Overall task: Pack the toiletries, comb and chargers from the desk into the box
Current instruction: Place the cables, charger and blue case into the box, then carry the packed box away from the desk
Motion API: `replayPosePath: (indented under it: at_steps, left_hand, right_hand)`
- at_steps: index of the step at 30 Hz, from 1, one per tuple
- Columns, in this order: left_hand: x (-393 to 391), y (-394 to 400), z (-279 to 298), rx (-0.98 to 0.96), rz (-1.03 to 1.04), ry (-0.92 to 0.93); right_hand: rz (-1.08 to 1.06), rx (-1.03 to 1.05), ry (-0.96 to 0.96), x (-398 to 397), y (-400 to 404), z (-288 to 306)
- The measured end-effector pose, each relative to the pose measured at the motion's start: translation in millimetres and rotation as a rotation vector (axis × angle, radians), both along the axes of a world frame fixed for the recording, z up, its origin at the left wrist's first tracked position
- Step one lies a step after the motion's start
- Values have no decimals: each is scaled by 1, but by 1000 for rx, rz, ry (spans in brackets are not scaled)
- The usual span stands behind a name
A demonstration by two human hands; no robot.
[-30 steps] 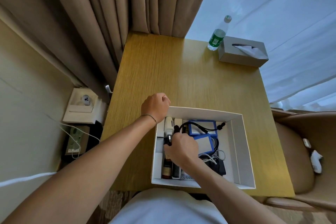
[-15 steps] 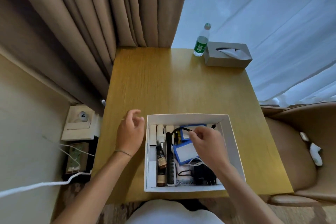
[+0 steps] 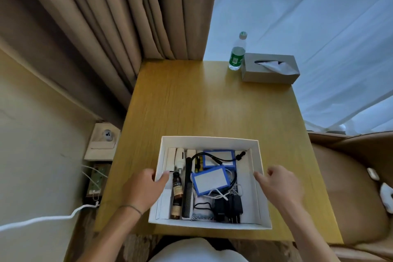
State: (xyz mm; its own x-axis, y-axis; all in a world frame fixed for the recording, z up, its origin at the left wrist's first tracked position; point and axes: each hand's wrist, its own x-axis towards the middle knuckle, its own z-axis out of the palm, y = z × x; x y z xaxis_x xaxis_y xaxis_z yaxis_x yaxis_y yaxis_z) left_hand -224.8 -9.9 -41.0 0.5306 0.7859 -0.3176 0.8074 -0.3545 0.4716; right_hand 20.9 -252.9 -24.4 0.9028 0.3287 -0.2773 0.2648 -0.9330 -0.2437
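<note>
— Curtains [image 3: 119,34] are seen behind a wooden desk [image 3: 212,108], where a water bottle [image 3: 237,52] and a tissue box [image 3: 270,68] are left at the far corner. What could be upset from here?

— The box [image 3: 209,141] is set at the near edge of the desk. Its left wall is gripped by the left hand [image 3: 142,189], the thumb hooked over the rim; the right hand [image 3: 278,185] is held at the right wall with fingers loosely spread, and contact cannot be confirmed. If the box is lifted or slid with only one side held, it could be tipped — the thin card walls may be bent, and loose contents shifted.

— And how is the packing judged?

— Nearly done, it seems. A brown bottle [image 3: 177,194] and a black comb [image 3: 187,187] are laid side by side at the left, white tubes [image 3: 179,158] above them. Two blue-edged packs [image 3: 210,179] are stacked in the middle, a black cable [image 3: 214,158] looped over them, and black chargers [image 3: 228,206] are tucked at the near right. The cable's plug is raised near the far wall and might be caught.
</note>
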Motion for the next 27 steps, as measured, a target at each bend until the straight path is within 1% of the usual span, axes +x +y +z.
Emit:
replayPosePath:
  at_steps: [2,5,8,13,17,21,27]
  left_hand:
    - [6,-1,-1,16,34,20]
    - [11,-5,2,57,70,87]
    - [17,-10,12,94,70,104]
    - [24,-9,31,132,23,59]
    - [26,-1,38,98,-39,-2]
    - [35,8,41,89,-153,-58]
    - [46,19,54,124,-356,-103]
  right_hand:
    - [58,-46,-9,-2,-3,-3]
    - [113,-48,1,-4,-4,-4]
    - [135,6,16,-2,-6,-1]
    - [113,100,21,-5,-18,4]
    - [41,164,17,-14,-28,12]
    - [-72,224,12,-30,-36,22]
    - [-257,187,-65,-73,-43,41]
